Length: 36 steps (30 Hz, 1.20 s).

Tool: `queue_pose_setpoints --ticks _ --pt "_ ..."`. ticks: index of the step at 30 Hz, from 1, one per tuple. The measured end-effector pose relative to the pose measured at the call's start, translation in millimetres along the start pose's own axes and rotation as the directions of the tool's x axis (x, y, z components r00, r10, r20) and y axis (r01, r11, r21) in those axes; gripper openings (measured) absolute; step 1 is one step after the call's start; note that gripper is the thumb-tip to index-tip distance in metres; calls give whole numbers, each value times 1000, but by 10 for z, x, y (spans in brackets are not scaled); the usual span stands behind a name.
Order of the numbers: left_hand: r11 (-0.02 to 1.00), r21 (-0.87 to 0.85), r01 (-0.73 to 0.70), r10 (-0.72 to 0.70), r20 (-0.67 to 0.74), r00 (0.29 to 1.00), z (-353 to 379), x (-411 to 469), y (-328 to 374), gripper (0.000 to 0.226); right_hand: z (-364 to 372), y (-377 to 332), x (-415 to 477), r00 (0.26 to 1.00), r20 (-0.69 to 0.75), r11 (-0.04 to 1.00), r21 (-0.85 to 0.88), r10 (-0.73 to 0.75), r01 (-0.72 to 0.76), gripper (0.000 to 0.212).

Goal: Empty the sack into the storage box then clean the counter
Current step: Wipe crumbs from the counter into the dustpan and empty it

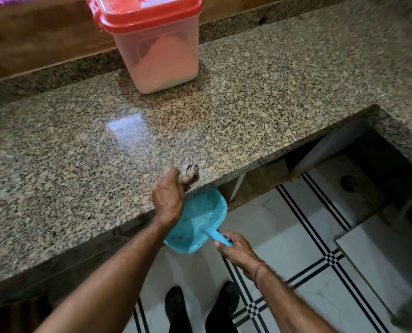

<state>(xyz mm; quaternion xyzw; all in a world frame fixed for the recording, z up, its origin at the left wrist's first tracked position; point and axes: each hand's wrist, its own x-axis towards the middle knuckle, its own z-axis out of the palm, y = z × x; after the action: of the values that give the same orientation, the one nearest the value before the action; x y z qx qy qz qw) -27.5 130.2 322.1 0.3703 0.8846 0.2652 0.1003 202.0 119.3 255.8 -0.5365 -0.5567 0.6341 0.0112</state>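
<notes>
A clear storage box [156,51] with a red lid stands on the far side of the speckled granite counter [80,152]; pale powder fills its lower part. At the counter's front edge my left hand [168,198] is closed on a small rag or brush [191,175] that touches the stone. Just below that edge my right hand [236,247] grips the handle of a light blue dustpan [197,222], held under the rim. A few crumbs lie in the pan. No sack is in view.
The counter ends at a step on the right, with a dark recess [368,169] and a floor drain [349,182] beneath. White floor tiles with black lines lie below. My two dark shoes [200,306] stand close to the counter. A wooden ledge [31,39] runs behind.
</notes>
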Motion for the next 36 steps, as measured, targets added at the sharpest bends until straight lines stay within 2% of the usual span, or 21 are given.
queue_pose_setpoints --ticks 3,8,10,13,15,17,19,21,22,24,27,30,32,34,36 --pt "993 -40 -112 115 90 989 -6 122 91 35 -15 16 19 1000 -25 1000 -17 5 -5 9" --pt "937 24 -349 332 255 908 -1 264 16 29 -110 20 -17 999 -49 1000 -29 -1 0 8" --pt "924 11 -381 357 325 876 -42 322 62 33 -133 3 -42 999 -41 999 -36 -8 6 9" --pt "941 25 -337 295 426 855 -53 407 96 37 -123 -19 -75 999 -40 998 -56 -7 5 11" --pt "960 31 -279 242 414 877 -99 367 65 37 -94 -43 -121 999 -43 998 -54 -17 14 12" --pt "965 11 -261 243 330 912 -203 212 23 36 -48 -33 -157 999 -34 998 -50 -25 24 13" --pt "928 20 -373 359 231 904 -261 -31 -53 28 7 14 -186 1000 -17 998 -57 -19 18 14" --pt "880 79 -468 437 249 864 -178 -372 -172 16 63 78 -224 1000 4 996 -94 -9 10 16" --pt "876 127 -466 423 264 867 -115 -549 -244 17 90 113 -241 1000 12 993 -116 -6 7 18" --pt "899 208 -386 338 233 912 -29 -756 -427 22 155 150 -286 999 31 989 -148 -20 25 17" --pt "931 260 -255 220 156 963 -98 -864 -693 13 224 172 -339 997 64 981 -189 -43 54 13" --pt "981 186 -60 49 61 997 -336 -1012 -973 9 438 158 -391 992 113 966 -246 -52 78 16" --pt "987 132 95 -101 42 994 -521 -1157 -1221 16 705 123 -425 981 172 942 -305 -88 138 24" --pt "957 -5 291 -291 7 957 -683 -1386 -1575 20 1022 82 -494 961 246 917 -341 -124 206 30" --pt "889 -175 422 -435 -41 899 -876 -1694 -1942 23 1357 45 -598 934 329 898 -358 -137 258 20"
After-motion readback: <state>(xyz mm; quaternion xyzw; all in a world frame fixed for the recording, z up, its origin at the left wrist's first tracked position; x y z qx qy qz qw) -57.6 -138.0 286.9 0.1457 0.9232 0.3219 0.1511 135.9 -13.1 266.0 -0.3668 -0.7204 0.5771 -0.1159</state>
